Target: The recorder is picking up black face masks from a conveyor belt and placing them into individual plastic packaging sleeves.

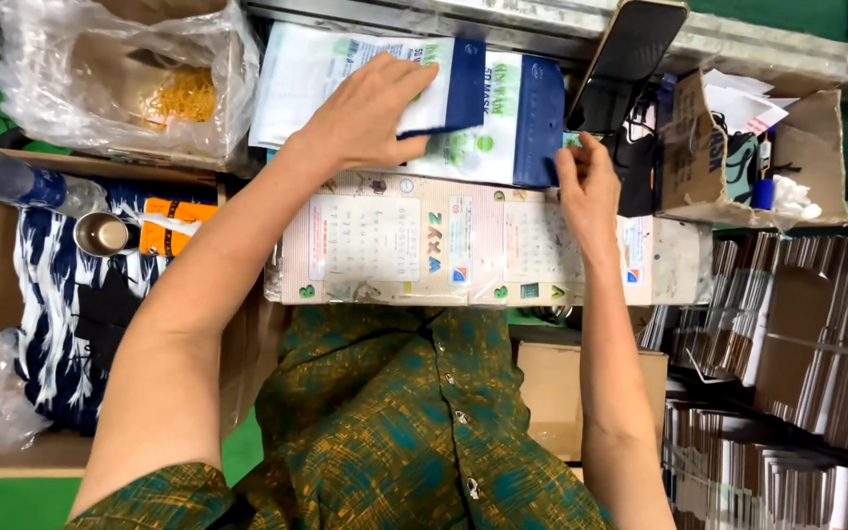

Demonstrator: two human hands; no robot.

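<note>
Overhead: left hand (370,113) pressed flat on a blue-and-white flat packet (444,93), right hand (586,182) pinching the stack's (527,123) blue edge above a calendar-covered board (395,245). Likely light, floppy, slippery; best gripped by edges.

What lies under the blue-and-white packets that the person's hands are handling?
The blue-and-white packets rest partly on a calendar sheet covering the work surface. The left hand presses them; whatever lies beneath the stack's far part is hidden.
</note>
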